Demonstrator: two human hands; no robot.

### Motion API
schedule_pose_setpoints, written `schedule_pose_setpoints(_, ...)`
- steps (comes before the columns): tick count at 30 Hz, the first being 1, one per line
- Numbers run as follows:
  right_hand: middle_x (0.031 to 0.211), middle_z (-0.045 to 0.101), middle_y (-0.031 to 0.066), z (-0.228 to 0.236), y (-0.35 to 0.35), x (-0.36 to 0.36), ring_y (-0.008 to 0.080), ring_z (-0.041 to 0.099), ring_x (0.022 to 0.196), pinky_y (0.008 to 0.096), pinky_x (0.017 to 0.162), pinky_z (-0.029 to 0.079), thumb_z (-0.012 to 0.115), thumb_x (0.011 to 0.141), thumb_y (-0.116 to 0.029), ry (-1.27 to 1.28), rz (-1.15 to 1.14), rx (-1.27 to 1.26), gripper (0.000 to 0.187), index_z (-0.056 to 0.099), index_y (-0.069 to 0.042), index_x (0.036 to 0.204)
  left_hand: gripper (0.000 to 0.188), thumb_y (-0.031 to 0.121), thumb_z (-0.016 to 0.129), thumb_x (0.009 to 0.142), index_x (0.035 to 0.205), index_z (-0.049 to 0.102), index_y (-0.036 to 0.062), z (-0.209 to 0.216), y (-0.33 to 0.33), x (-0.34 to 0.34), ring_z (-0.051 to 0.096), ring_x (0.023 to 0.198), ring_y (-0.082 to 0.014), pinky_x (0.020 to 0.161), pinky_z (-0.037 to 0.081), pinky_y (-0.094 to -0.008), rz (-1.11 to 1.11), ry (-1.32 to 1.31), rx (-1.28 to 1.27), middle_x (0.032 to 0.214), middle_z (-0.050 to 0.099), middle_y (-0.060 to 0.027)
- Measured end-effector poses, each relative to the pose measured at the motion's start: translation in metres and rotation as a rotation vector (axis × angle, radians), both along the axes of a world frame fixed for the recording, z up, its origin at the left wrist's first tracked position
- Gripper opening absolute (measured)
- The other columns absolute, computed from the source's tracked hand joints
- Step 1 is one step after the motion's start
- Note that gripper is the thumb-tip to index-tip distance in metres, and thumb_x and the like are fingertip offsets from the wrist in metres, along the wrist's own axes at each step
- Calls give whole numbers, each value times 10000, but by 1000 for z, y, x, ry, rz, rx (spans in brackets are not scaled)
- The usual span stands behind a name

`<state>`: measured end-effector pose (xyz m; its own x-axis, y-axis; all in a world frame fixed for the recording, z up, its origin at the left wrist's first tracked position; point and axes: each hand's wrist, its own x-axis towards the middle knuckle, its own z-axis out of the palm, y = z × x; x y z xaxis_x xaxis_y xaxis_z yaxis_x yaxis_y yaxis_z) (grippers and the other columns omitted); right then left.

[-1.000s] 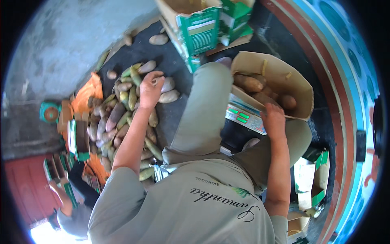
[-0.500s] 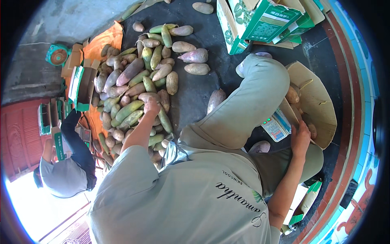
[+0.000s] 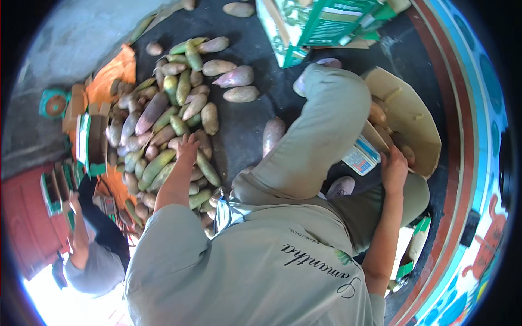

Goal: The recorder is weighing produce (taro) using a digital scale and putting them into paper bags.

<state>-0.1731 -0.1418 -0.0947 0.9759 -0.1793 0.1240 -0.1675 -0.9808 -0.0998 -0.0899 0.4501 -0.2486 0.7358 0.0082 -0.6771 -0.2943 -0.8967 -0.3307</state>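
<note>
My left hand rests fingers apart on a heap of oblong root vegetables, green, purple and brown. Beneath its fingers lies a brownish root vegetable, partly covered by the hand and not gripped. At my right, my right hand is closed on the near edge of an open cardboard box. Several brown root vegetables lie inside that box. A digital scale shows partly beside the box, close to my knee.
Green and white cartons stand ahead. Loose root vegetables lie on the dark floor sheet beyond the heap. A person works at far left near open cartons. A tiled wall runs along the right.
The view has shifted, moving most things leftward in the picture. My left hand's fingers have spread over the heap. My right hand stays at the box edge. The other person's arm has risen.
</note>
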Motion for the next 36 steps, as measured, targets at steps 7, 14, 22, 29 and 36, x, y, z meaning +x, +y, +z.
schedule_pose_setpoints(7,861,602,136,2,3,2,321,572,845,410,743,442,691,705,-127,22,-11,26,301,545,-52,957,238,162,598,789,1024,623,186,-9,7,5,443,1130,-230,891,417,-389,-35,-129,68,1141,473,-30)
schedule_pose_setpoints(14,826,591,119,3,3,3,309,572,833,409,762,443,686,699,-126,-43,15,28,249,529,-57,880,420,152,601,808,1204,463,182,-10,5,5,391,1240,-263,927,434,-422,13,-5,126,1301,426,-28)
schedule_pose_setpoints(22,824,596,112,5,4,2,286,576,843,394,802,437,675,721,-135,-5,-1,19,215,523,-58,854,494,127,673,737,1187,486,215,-12,8,5,415,1196,-272,930,426,-413,-109,22,147,1243,433,-50)
schedule_pose_setpoints(29,848,605,119,5,6,3,285,580,869,394,817,436,674,726,-134,38,-29,8,221,533,-56,877,453,174,612,808,1234,472,233,-17,19,-13,373,1246,-313,977,389,-417,-137,-68,163,1324,396,-62)
schedule_pose_setpoints(36,864,615,114,4,6,4,283,585,880,398,830,433,671,730,-142,31,-35,1,230,548,-63,908,598,177,726,704,1203,399,128,-5,13,8,489,1152,-310,919,460,-374,138,-86,58,1248,454,-106)
